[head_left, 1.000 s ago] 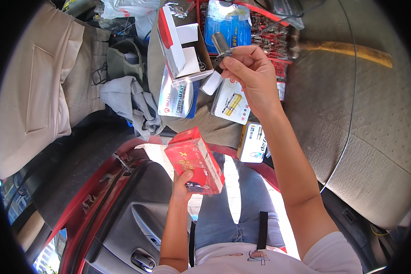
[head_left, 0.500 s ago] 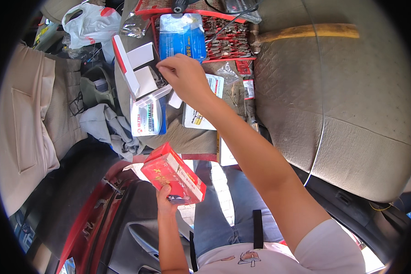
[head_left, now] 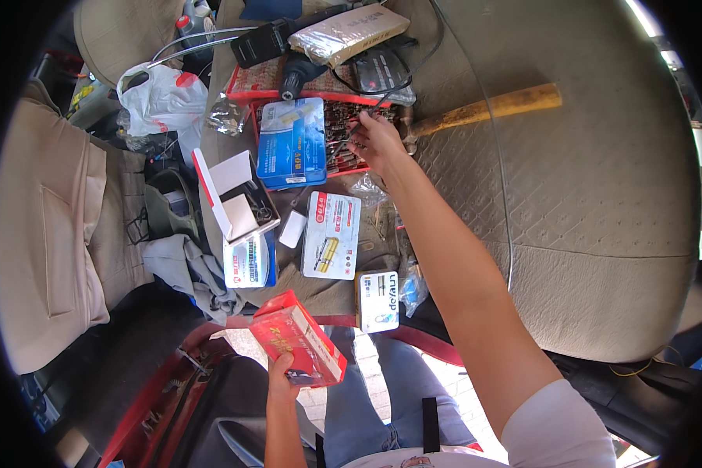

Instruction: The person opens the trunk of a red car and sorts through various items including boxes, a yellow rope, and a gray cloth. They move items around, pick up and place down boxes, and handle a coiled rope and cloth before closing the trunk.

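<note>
My left hand (head_left: 281, 376) grips a red cardboard box (head_left: 292, 337) by its lower end, above my legs. My right hand (head_left: 381, 143) reaches over a red-edged case (head_left: 343, 168) filled with many small metal pieces. Its fingers are curled in among the pieces, beside a thin black cable; what they hold, if anything, I cannot make out. A blue tin (head_left: 291, 144) lies on the case, left of that hand. Nearer to me are an open white box (head_left: 238, 195) with dark items inside and a flat white tin (head_left: 331, 235) with a yellow picture.
A wooden-handled hammer (head_left: 487, 109) lies on the seat (head_left: 600, 187) to the right. Behind the case are a black drill (head_left: 295, 78) and a plastic-wrapped package (head_left: 349, 35). A white plastic bag (head_left: 160, 101) sits far left. A small white box (head_left: 378, 302) rests at the near edge.
My right hand has moved from beside the open white box, away and to the right, into the red-edged case. My left hand still holds the red box. The view has shifted farther forward.
</note>
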`<state>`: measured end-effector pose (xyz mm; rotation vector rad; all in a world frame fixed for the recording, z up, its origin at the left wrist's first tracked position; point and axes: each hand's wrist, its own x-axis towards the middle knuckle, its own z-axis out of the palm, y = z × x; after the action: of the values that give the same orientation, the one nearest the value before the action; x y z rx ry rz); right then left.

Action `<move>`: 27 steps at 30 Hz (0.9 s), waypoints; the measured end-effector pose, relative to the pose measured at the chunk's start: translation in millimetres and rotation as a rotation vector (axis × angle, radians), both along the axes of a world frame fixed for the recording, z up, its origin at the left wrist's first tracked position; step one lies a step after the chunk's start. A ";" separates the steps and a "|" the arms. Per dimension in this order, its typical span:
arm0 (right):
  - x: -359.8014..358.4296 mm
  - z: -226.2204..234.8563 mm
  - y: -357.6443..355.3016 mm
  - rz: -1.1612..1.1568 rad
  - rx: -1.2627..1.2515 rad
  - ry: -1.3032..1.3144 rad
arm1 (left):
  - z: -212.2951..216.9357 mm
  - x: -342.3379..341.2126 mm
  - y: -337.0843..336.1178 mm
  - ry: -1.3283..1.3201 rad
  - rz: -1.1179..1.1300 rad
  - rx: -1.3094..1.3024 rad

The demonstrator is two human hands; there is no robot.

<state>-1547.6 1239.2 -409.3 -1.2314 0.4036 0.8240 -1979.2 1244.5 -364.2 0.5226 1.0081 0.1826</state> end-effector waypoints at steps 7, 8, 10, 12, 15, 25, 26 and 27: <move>-1.9 23.1 -10.5 0.058 0.022 -0.165 | 7.5 9.3 -3.8 0.006 -0.012 0.026; -1.1 17.4 -11.6 0.063 0.046 -0.174 | 9.3 10.8 -4.4 0.003 -0.009 0.025; -4.7 7.0 -11.8 0.043 0.010 -0.128 | 11.3 8.2 -5.2 -0.028 0.001 -0.001; -8.0 1.6 -11.9 0.023 0.000 -0.087 | 16.1 5.5 -6.2 -0.043 0.015 -0.015; -22.6 12.8 -10.4 0.095 -0.232 -0.175 | 12.9 -2.6 -3.3 -0.021 0.029 -0.009; -95.3 -17.4 17.3 0.311 -0.139 0.153 | 22.2 -29.9 4.9 -0.055 0.039 -0.019; -94.4 -17.6 17.3 0.272 -0.158 0.112 | 19.4 -32.6 6.3 -0.058 0.046 0.000; -91.3 -16.6 13.7 0.230 -0.141 0.106 | 15.8 -32.5 9.2 -0.061 0.050 0.018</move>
<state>-1639.0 1252.9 -425.9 -1.3857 0.4159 1.0751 -2011.7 1253.7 -348.4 0.5059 0.9613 0.2507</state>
